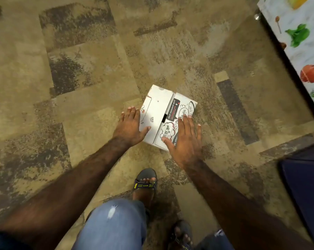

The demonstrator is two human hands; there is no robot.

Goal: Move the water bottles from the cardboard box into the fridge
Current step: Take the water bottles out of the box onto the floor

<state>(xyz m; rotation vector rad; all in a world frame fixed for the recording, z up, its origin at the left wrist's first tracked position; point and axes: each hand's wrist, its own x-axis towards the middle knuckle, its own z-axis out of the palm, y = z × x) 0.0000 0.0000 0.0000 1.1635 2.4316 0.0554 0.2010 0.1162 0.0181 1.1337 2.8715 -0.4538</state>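
A white printed cardboard box (158,109) sits on the floor with its two top flaps closed. No water bottle shows; the box's inside is hidden. My left hand (130,126) reaches down at the box's left side, fingers straight, thumb lying on the left flap. My right hand (186,139) lies over the box's near right corner with its fingers spread and straight. Neither hand grips anything. No fridge is in view.
The floor (80,87) is mottled tan and brown vinyl. A table with a vegetable-print cloth (302,42) stands at the upper right. A dark blue object (304,186) sits at the lower right. My sandalled feet (145,184) stand just behind the box.
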